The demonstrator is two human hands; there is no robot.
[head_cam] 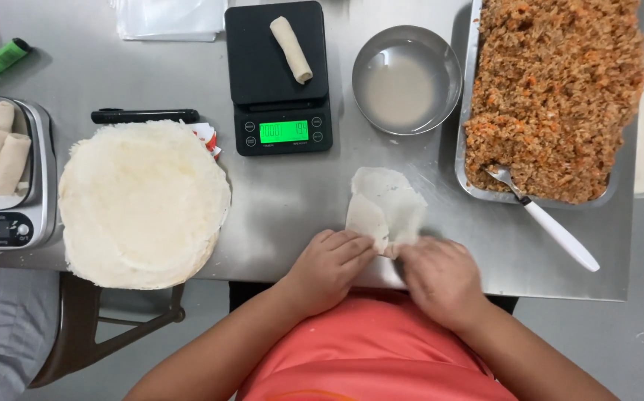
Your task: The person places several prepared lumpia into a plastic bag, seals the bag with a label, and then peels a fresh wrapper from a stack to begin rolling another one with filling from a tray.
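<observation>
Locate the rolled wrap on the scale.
The rolled wrap lies diagonally on the black scale at top centre, left of the metal bowl.

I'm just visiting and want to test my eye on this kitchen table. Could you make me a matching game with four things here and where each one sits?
Things:
1. Rolled spring roll
2. White-handled spoon
3. Stack of round wrappers
4. Thin wrapper sheet

Places:
A. In the tray of orange-brown filling
B. Under the fingertips of the left hand and right hand
C. On top of the black scale
D. At the table's near edge, left of the scale

Pairs: 1-C, 2-A, 3-D, 4-B
</observation>
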